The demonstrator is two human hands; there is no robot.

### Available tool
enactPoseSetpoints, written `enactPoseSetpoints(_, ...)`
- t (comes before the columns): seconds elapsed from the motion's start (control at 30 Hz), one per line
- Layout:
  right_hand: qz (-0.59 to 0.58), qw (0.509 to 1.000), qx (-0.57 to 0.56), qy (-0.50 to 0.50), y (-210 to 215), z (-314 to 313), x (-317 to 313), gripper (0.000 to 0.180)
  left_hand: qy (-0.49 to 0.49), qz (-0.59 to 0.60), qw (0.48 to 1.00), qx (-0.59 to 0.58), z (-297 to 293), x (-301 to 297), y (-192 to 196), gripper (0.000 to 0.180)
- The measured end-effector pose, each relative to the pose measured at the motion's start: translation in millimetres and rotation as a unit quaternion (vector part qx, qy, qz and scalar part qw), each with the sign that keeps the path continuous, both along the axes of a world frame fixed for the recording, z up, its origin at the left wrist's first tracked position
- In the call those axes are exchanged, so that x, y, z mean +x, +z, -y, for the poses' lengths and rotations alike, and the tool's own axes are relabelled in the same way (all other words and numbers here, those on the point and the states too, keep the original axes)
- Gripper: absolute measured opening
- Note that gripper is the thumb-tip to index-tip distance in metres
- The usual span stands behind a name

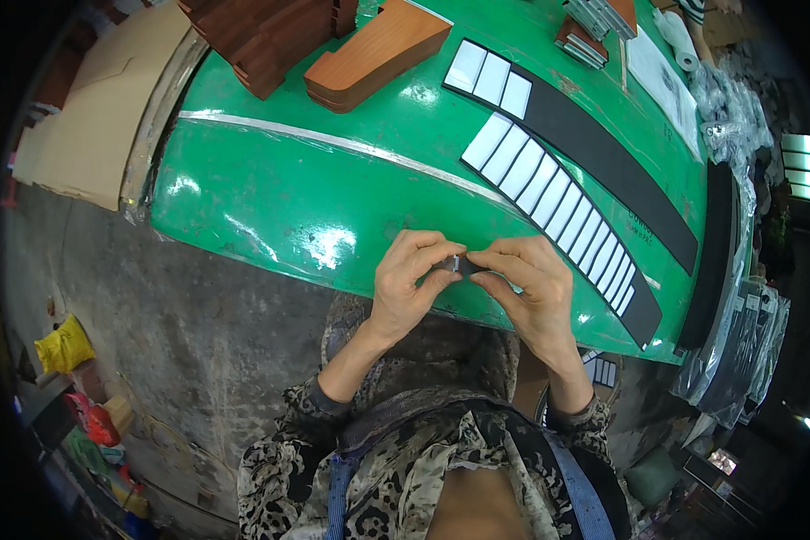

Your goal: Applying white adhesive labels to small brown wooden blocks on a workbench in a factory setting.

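Note:
My left hand [411,277] and my right hand [529,281] meet over the near edge of a glossy green table [288,198]. Between the fingertips of both hands sits a small dark pad with a pale backing [459,264], pinched from both sides. Just beyond my right hand lies a long black strip [643,310] carrying a row of several white-backed rectangular pads [549,193]. A second black strip [603,153] with three white pads [490,78] lies behind it.
Brown wooden blocks [373,54] and a darker stack [261,40] stand at the table's far side. Cardboard sheets [94,117] lie left of the table. Black strips and plastic bags [738,351] hang at the right. Grey concrete floor [189,333] lies below, with a yellow bag [63,346].

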State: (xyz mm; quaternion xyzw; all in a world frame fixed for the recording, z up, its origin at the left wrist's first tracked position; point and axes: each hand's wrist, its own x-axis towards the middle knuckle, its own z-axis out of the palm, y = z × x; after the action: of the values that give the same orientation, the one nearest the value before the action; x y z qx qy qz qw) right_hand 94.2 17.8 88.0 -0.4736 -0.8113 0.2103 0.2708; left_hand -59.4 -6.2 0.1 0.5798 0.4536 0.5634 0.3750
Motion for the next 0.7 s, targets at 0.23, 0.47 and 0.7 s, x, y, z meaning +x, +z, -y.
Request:
enactPoseSetpoints(0.23, -0.002, 1.0, -0.007, -0.002, -0.5, 0.3, -0.7, 0.028, 0.0, -0.005, 1.0, -0.005, 0.6, -0.2, -0.4, 0.035)
enactPoseSetpoints(0.47, -0.006, 1.0, -0.011, -0.007, -2.5, 0.7, -1.2, 0.027, 0.004, -0.008, 1.0, 0.0, 0.5, 0.1, -0.8, 0.036)
enactPoseSetpoints(0.7, -0.012, 1.0, -0.006, 0.0, -3.0, 0.1, 0.2, 0.027, 0.003, -0.016, 1.0, 0.001, 0.1, -0.1, 1.2, 0.035)
